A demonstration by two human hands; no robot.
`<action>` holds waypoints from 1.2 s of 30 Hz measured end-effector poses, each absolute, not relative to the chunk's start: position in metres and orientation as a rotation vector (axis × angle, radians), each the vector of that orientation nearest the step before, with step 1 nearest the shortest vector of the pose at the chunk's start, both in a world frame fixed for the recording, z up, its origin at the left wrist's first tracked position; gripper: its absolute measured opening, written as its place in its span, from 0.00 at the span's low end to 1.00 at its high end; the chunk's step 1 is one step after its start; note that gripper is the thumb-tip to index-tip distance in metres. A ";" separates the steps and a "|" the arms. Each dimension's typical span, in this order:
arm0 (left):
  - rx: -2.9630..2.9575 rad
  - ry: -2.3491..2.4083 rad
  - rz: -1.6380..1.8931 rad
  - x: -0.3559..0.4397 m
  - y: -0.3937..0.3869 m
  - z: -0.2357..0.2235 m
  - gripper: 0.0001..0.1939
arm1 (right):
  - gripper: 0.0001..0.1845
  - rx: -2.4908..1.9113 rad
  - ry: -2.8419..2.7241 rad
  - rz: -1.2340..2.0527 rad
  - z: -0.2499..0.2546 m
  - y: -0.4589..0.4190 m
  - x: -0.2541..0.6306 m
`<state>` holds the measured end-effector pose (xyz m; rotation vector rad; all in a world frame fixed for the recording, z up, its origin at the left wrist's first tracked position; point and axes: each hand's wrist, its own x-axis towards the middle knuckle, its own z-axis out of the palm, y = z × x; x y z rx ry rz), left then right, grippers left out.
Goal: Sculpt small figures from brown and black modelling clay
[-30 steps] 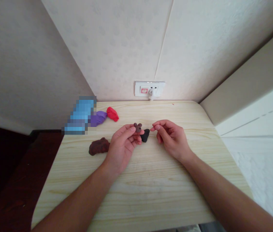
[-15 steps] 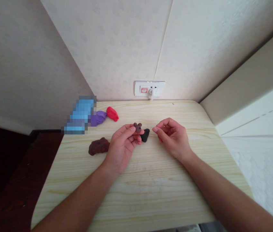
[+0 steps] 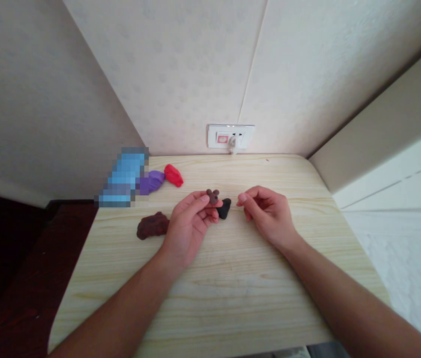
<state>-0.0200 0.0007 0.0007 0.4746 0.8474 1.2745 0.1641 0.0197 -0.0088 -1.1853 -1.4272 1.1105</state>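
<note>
My left hand (image 3: 188,226) rests on the light wooden table (image 3: 217,283) and pinches a small brown clay figure (image 3: 212,196) with two round bumps between thumb and fingers. A black lump of clay (image 3: 224,208) lies on the table just right of those fingers. My right hand (image 3: 268,214) hovers right of the black lump, its thumb and forefinger pressed together in a pinch. Whatever the pinch holds is too small to make out.
A dark brown clay lump (image 3: 152,225) lies left of my left hand. Purple clay (image 3: 151,182) and red clay (image 3: 173,175) sit at the back left beside a blurred blue object (image 3: 124,178). A wall socket (image 3: 230,136) is behind the table; the wall closes in on the right.
My right hand drew back slightly to the right, then returned a little toward the black lump, fingers staying pinched. My left hand with the brown figure has not moved.
</note>
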 end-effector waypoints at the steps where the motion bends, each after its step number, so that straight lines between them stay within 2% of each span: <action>1: 0.474 0.847 1.275 -0.020 0.001 0.001 0.08 | 0.18 -1.178 -1.413 1.112 -0.010 0.020 0.164; 8: 0.469 0.856 1.271 -0.020 0.001 0.002 0.09 | 0.13 -1.176 -1.485 1.058 -0.012 0.021 0.164; 13: 0.468 0.864 1.269 -0.020 0.001 0.002 0.09 | 0.24 -1.218 -1.537 1.095 -0.005 0.017 0.166; 19: 0.469 0.859 1.268 -0.020 0.001 0.001 0.10 | 0.16 -1.206 -1.452 1.101 -0.012 0.020 0.163; 23: 0.466 0.853 1.270 -0.020 0.001 0.002 0.09 | 0.15 -1.181 -1.456 1.119 -0.014 0.021 0.162; 29: 0.461 0.851 1.273 -0.020 0.001 0.001 0.09 | 0.20 -1.195 -1.414 1.117 -0.010 0.021 0.161; 36: 0.474 0.862 1.271 -0.020 0.001 0.003 0.09 | 0.17 -1.201 -1.464 1.127 -0.010 0.019 0.162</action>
